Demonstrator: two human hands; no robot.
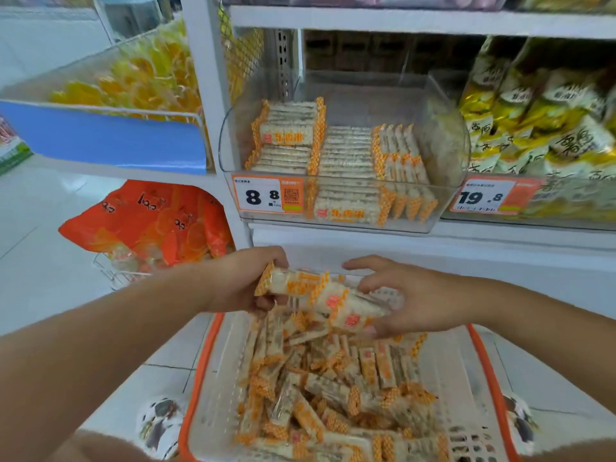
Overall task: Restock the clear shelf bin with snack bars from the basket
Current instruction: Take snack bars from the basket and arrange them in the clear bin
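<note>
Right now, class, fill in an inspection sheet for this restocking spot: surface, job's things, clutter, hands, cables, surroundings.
Surface: white shelf carrying the bins.
Job's things: clear shelf bin partly filled with stacked bars; basket below, heaped with loose snack bars.
Clutter: orange bags in a wire rack, lower left.
Hands: left hand grips a bundle of bars; right hand holds its other end.
Cables: nothing seen.
Surroundings: price tags; yellow snack packs in the neighbouring bin.

Price tags point(268, 195) read "8.8" and, rightward point(490, 196), "19.8".
</note>
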